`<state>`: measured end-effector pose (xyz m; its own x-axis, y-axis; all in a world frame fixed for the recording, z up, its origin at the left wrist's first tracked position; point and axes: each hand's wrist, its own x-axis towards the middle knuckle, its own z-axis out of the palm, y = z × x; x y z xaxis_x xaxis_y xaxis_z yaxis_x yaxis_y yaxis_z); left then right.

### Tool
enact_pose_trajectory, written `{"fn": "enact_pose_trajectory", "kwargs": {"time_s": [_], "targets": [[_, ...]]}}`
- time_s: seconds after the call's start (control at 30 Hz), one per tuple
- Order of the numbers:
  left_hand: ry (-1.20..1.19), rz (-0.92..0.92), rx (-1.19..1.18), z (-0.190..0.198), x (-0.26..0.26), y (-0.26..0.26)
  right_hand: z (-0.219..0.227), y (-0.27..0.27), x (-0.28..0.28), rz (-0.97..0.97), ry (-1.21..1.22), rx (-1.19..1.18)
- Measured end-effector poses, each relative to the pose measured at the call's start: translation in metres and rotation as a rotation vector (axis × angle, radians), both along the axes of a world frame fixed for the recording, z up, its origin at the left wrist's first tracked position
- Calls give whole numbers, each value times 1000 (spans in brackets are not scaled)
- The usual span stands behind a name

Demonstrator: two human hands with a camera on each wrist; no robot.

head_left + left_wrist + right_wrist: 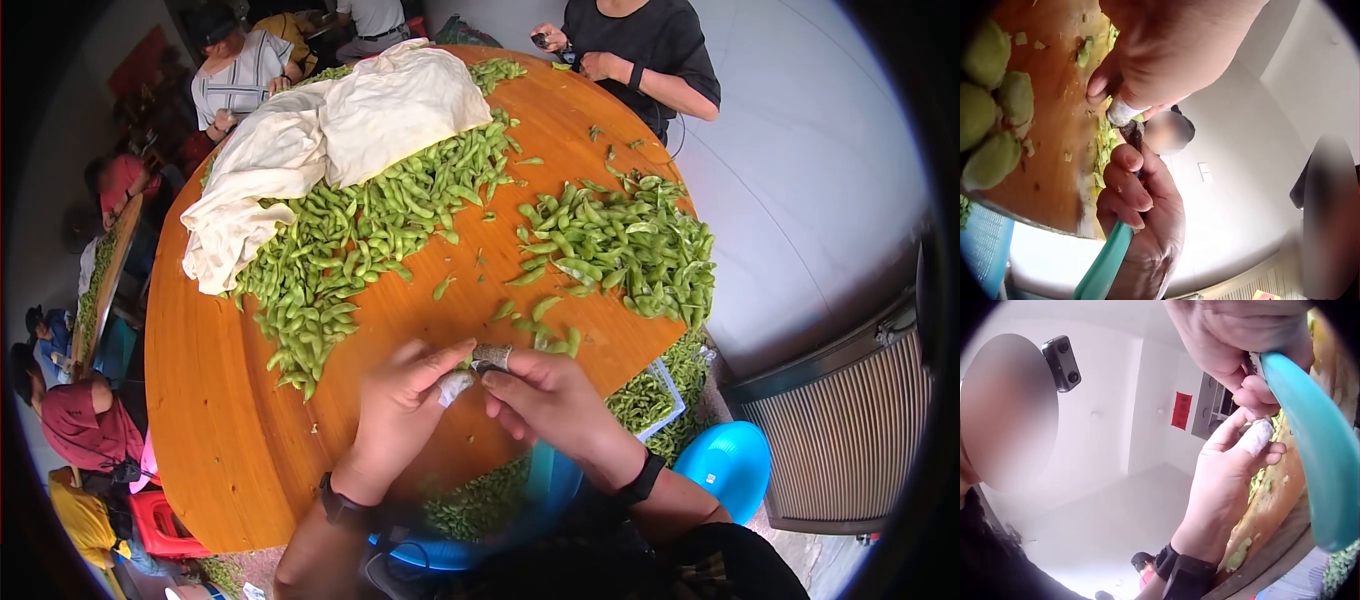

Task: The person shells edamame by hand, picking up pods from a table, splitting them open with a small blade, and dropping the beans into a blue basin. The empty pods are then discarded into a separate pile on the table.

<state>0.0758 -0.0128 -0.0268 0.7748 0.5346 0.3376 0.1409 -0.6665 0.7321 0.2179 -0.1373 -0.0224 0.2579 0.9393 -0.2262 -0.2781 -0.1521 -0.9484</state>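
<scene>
At the near edge of the round wooden table my two hands meet. My left hand has white tape round a fingertip and pinches a small green edamame pod, mostly hidden by the fingers. My right hand grips a tool by its teal handle, also seen in the right wrist view. The tool's dark tip touches the left fingertips. A few loose pods lie just beyond the hands.
Two big heaps of green pods cover the table, the left one partly under a white cloth. A blue basin of pods sits under my arms, with a blue stool at right. A person in black sits opposite.
</scene>
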Motion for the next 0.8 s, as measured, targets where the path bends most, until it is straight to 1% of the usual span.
{"fn": "enact_pose_trajectory", "kwargs": {"time_s": [0.13,0.2,0.33,0.4,0.43,0.5,0.63,0.73,0.8], "targets": [[1,48,67,-7,-1,-2,-4,0,-2,3,-13,-19],[3,75,142,-6,-1,-4,-4,2,-4,-9,-26,-17],[19,75,121,-5,-2,-3,-5,2,-6,8,-56,-5],[17,76,210,-6,-2,-3,-3,3,-7,-10,-106,-37],[15,75,210,-6,-1,-3,-4,4,-7,-11,-107,-37],[-29,87,175,-7,-1,-4,-10,5,-11,-73,-233,75],[-46,105,185,-6,0,-6,-20,9,-14,-121,-257,88],[-92,120,138,-6,1,-6,-16,9,-13,-128,-204,123],[-38,122,107,-5,0,-5,-6,6,-10,-48,-17,-17]]}}
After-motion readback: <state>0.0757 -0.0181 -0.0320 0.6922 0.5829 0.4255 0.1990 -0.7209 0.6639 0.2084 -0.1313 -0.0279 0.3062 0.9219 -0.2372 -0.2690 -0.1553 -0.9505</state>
